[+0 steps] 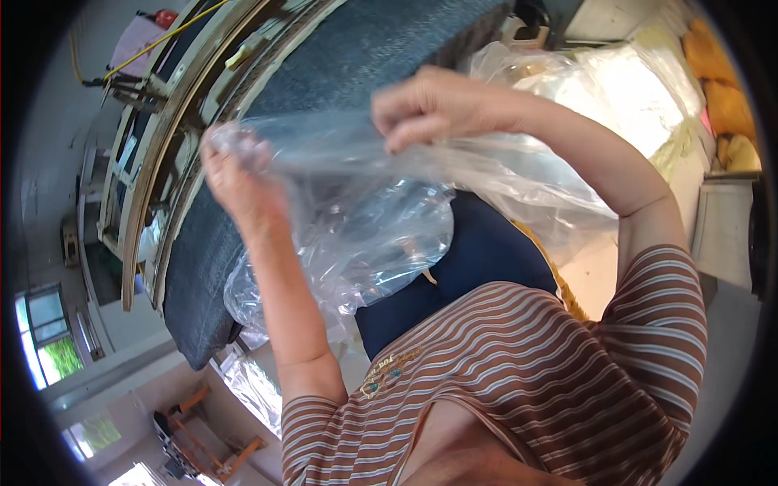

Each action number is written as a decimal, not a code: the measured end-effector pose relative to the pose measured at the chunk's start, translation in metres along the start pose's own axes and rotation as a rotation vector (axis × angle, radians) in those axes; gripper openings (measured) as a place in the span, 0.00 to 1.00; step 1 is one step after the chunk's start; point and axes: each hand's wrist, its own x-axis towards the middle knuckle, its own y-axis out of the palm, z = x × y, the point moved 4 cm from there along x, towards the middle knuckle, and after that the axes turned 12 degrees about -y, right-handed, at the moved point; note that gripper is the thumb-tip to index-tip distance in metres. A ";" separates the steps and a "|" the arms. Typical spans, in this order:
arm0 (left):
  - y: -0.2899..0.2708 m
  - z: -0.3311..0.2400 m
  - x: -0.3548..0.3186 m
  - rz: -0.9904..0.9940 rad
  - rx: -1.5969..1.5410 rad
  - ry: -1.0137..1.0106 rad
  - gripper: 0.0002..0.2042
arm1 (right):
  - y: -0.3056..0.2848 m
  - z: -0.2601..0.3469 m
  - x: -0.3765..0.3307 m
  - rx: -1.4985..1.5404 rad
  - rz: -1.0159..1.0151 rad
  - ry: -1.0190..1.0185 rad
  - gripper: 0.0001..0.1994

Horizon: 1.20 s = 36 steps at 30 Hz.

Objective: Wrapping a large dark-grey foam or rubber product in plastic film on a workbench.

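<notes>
A large crinkled sheet of clear plastic film (381, 235), perhaps a bag, hangs in front of me. It spreads over my lap and dark blue trousers. Raised at the left, my left hand (247, 178) is closed around a bunched part of the film. My right hand (425, 109) is higher and further right, blurred by motion, its fingers curled on the film's upper edge. Between the two hands the film is pulled into a taut, smeared band. Just beyond lies dark blue, denim-like cloth (348, 57).
A long wood-and-metal frame (154, 186) borders the cloth on the left. More clear plastic (632, 89) is heaped on a pale surface at the right, near orange-yellow bundles (725, 97). An orange-and-black stand (203, 441) is on the floor at lower left.
</notes>
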 end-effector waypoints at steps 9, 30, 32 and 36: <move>-0.259 -0.067 -0.014 -0.671 0.666 0.225 0.07 | -0.079 -0.185 -0.324 -0.991 1.110 1.065 0.19; -0.528 -0.135 -0.114 -1.262 1.714 -0.115 0.14 | -0.175 -0.171 -0.058 -0.931 -0.137 0.285 0.31; -0.545 -0.132 -0.100 -1.214 1.784 -0.131 0.14 | -0.183 -0.187 -0.050 -0.856 -0.257 0.294 0.33; -0.575 -0.119 -0.080 -1.279 1.843 -0.038 0.18 | -0.201 -0.210 -0.025 -0.704 -0.392 0.462 0.33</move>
